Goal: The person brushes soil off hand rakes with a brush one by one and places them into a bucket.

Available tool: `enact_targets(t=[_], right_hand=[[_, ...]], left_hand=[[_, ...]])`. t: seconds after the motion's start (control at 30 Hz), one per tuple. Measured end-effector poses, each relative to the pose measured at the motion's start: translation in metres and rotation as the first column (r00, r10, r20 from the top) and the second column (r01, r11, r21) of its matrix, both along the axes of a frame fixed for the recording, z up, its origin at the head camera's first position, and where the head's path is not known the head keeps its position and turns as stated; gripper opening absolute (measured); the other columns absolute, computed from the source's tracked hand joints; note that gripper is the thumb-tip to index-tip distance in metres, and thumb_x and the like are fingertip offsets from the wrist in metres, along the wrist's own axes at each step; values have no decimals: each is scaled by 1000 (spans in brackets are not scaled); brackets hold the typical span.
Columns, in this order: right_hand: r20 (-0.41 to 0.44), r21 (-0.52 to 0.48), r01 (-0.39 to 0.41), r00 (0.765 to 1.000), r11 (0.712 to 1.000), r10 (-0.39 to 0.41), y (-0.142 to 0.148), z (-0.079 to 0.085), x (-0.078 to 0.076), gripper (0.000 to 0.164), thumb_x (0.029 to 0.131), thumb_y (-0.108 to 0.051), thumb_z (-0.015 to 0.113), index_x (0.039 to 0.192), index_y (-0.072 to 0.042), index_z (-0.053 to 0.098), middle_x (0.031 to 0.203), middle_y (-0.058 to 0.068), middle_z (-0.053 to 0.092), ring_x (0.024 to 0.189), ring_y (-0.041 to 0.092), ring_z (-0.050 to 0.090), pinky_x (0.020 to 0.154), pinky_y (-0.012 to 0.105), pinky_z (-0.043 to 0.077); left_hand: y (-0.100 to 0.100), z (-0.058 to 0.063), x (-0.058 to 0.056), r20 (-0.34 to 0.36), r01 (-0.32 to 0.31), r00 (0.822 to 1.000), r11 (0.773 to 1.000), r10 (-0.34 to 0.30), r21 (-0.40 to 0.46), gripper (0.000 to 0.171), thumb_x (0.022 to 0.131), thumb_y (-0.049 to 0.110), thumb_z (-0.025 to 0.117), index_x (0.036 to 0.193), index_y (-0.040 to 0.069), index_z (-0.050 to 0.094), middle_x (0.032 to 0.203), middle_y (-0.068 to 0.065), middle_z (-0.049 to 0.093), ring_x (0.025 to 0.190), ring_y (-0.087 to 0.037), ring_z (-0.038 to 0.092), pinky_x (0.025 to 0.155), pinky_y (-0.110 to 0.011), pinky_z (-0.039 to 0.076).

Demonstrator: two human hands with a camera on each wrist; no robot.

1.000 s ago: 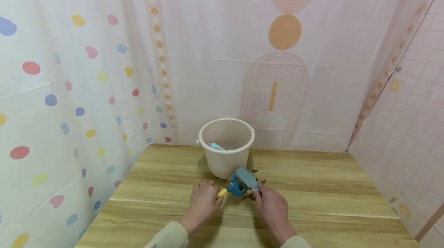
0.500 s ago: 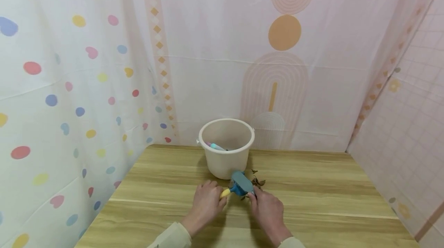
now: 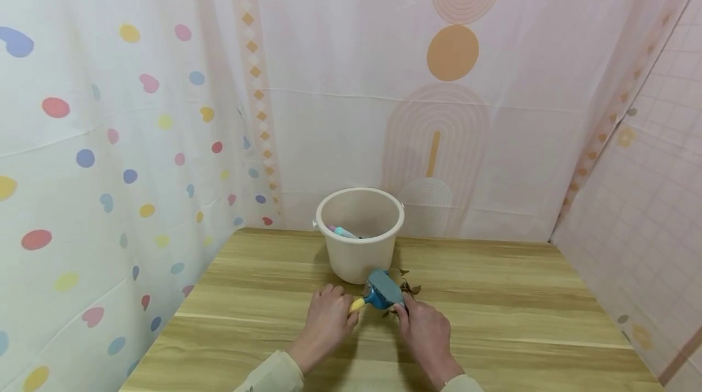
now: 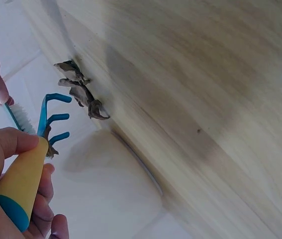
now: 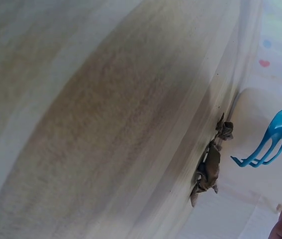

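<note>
My left hand [image 3: 329, 317] grips the yellow handle of a small garden hand rake [image 4: 56, 118] with bent blue tines. A piece of dry leaf [image 4: 51, 144] is at the tines in the left wrist view. My right hand [image 3: 426, 331] holds a brush [image 3: 385, 286] with a grey-blue back; its white bristles [image 4: 22, 118] face the rake. In the head view the brush hides most of the rake head. Brown dry leaves [image 5: 209, 167] lie on the table just beyond the tools, partly covered in the head view.
A cream bucket [image 3: 359, 258] stands right behind the tools, with a light-blue and white item [image 3: 345, 232] and something purple inside. Beneath is a wood-grain table [image 3: 493, 319]. Patterned curtains [image 3: 329, 136] hang along its back and sides.
The brush has moved left over the rake head, covering more of it and exposing leaves on the right. Both hands have shifted slightly; over the last half second they barely move.
</note>
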State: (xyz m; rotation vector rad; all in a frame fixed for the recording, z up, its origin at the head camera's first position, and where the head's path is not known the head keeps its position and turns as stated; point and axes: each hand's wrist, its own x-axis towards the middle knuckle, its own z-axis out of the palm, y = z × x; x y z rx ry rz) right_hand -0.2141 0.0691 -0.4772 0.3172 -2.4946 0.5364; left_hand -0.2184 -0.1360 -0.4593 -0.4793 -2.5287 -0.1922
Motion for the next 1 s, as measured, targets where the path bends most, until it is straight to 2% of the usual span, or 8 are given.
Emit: enact_targets(t=[0.2,0.4,0.6,0.67,0.77,0.83,1.0], right_hand=[[0,2,5,1000,1000,-5,2,0,0,26,89,-26,74,108,-10,74,71,7,68,53,23,61,40,33,38],[9,-6,20,1000,1000,-20,7,-1,-2,26,89,-27,73,109,-10,75,74,10,69,56,28,63,41,37,41],[6,-28,63,998,998,-62,12,1,-6,26,88,-26,74,108,-10,75,77,12,70,57,30,64,42,40,42],[-22,-32,44,999,999,-45,10,3,-6,27,88,-26,74,109,-10,74,74,11,70,54,26,62,41,38,41],[-78,-12,-38,996,999,37,4,6,-5,28,88,-27,74,109,-9,73,72,9,69,51,22,60,40,33,40],[-78,20,-80,994,997,81,0,6,-3,29,88,-28,74,109,-9,73,73,8,69,51,20,59,40,31,39],[-7,35,-50,999,998,51,-4,2,-1,28,89,-28,73,109,-9,73,75,7,70,51,19,59,40,29,38]], left_hand=[[0,2,1,15,-15,1000,1000,15,-14,21,75,26,78,65,15,62,67,3,50,67,-17,47,62,-35,39],[-3,2,1,61,-10,998,1000,11,-5,19,77,29,79,70,15,69,67,5,53,66,-15,46,62,-34,39],[-6,1,-1,67,-19,998,999,20,-29,21,78,32,79,71,15,71,65,5,56,66,-15,50,62,-34,39],[-7,2,-1,65,-23,998,999,26,-41,22,78,33,79,69,15,70,65,5,56,66,-15,50,61,-34,38],[-5,3,-1,66,-14,998,999,17,-45,22,78,33,80,70,15,70,65,5,57,67,-16,50,62,-33,38],[-3,4,-1,61,-6,998,999,9,-44,21,78,32,79,70,15,70,66,4,59,67,-16,50,62,-33,39],[0,5,1,53,-3,999,1000,4,-13,19,78,30,78,71,14,72,65,4,60,66,-14,49,65,-34,40]])
